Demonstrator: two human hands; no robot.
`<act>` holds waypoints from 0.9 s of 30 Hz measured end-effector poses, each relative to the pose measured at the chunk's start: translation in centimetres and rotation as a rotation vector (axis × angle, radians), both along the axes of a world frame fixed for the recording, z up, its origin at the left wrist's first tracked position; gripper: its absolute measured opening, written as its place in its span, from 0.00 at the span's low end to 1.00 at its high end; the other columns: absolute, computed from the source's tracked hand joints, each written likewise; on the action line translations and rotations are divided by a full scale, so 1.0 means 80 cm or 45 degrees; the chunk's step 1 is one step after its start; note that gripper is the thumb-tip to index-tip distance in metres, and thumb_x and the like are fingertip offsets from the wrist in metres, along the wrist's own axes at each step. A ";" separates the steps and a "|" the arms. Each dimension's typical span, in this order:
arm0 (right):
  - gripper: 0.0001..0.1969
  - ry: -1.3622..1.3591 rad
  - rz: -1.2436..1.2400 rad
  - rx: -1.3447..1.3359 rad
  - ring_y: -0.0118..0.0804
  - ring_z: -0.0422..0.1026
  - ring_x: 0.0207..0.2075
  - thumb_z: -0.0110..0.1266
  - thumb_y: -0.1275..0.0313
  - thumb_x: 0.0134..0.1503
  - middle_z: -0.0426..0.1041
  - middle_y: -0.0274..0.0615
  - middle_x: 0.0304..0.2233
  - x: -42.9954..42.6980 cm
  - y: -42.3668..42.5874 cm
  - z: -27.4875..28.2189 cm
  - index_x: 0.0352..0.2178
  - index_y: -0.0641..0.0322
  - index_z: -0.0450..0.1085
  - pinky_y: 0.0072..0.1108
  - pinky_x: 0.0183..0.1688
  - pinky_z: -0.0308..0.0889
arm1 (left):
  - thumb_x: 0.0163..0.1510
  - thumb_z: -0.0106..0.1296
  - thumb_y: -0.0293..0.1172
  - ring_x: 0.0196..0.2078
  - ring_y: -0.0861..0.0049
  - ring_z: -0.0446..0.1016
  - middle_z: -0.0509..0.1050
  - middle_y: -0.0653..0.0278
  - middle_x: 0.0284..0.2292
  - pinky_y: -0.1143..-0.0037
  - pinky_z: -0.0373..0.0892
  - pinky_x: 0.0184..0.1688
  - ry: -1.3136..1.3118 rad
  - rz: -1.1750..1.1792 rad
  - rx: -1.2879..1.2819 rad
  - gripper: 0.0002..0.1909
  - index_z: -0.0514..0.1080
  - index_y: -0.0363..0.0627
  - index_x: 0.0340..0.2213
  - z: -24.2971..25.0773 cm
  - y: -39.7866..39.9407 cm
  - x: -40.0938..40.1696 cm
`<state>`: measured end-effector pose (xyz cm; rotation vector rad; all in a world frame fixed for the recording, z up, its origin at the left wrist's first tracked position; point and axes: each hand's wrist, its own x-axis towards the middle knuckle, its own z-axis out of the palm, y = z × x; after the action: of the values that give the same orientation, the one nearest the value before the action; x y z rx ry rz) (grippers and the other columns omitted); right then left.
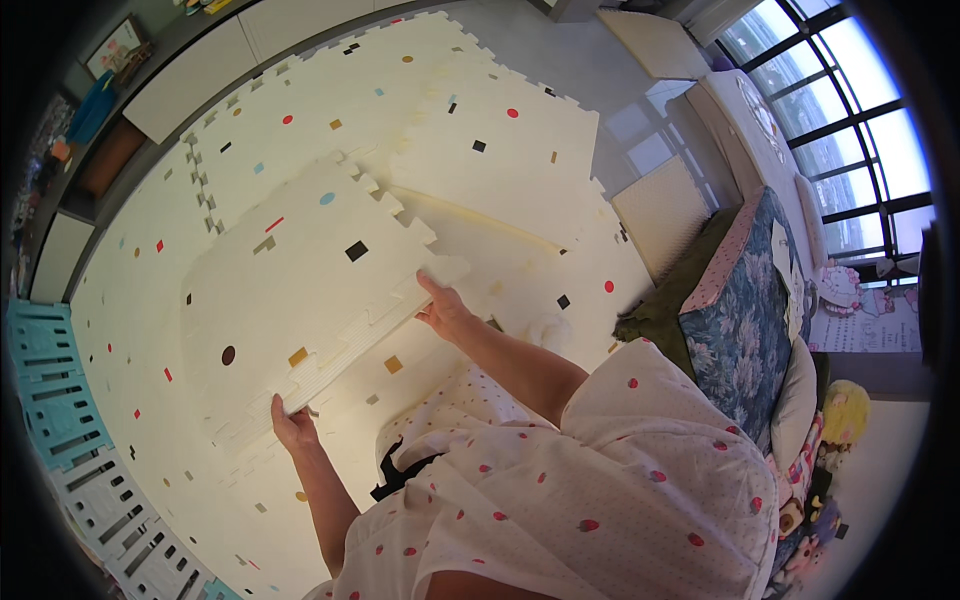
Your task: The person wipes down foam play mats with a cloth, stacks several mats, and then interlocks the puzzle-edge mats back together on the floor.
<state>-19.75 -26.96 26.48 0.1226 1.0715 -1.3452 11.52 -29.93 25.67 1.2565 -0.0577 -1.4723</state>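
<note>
A large cream foam floor mat tile (300, 277) with jigsaw edges and coloured shapes lies tilted over other joined mat tiles (480, 112). At its near edge is a ribbed white strip with jigsaw teeth. My left hand (295, 429) grips the lower left end of this edge, thumb on top. Farther up the same edge, my right hand (446, 309) holds it between thumb and fingers. The fingers under the edge are partly hidden. A white garment with strawberry prints covers my body below the hands.
Low white cabinets (187, 82) run along the upper left. A teal and white plastic play fence (112, 495) borders the lower left. At right stand a blue floral-covered piece of furniture (731, 345), a beige textured mat (664, 217) and several plush toys (845, 412), with a window beyond.
</note>
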 end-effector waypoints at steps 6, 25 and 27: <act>0.22 -0.138 0.152 -0.006 0.31 0.62 0.40 0.50 0.61 0.44 0.63 0.36 0.38 0.014 0.023 -0.014 0.40 0.56 0.56 0.24 0.41 0.57 | 0.47 0.43 0.34 0.40 0.71 0.64 0.65 0.57 0.37 0.74 0.63 0.42 0.178 -0.066 -0.147 0.17 0.59 0.33 0.36 0.054 0.015 -0.025; 0.22 -0.058 -0.372 0.390 0.35 0.63 0.38 0.46 0.64 0.47 0.61 0.42 0.40 -0.160 0.075 -0.154 0.43 0.59 0.53 0.25 0.38 0.57 | 0.44 0.46 0.28 0.36 0.72 0.67 0.67 0.59 0.34 0.76 0.67 0.38 0.011 -0.188 0.256 0.14 0.61 0.36 0.34 -0.044 0.026 -0.151; 0.22 -0.057 -0.451 0.438 0.35 0.63 0.38 0.45 0.65 0.47 0.61 0.42 0.40 -0.181 0.078 -0.173 0.43 0.60 0.53 0.25 0.38 0.57 | 0.44 0.48 0.29 0.36 0.73 0.67 0.67 0.61 0.34 0.76 0.66 0.38 0.004 -0.175 0.285 0.14 0.62 0.39 0.34 -0.051 0.031 -0.163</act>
<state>-34.25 -20.69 12.68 0.6183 1.2768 -1.4493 -1.55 -27.48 21.58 1.4542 0.0247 -1.6336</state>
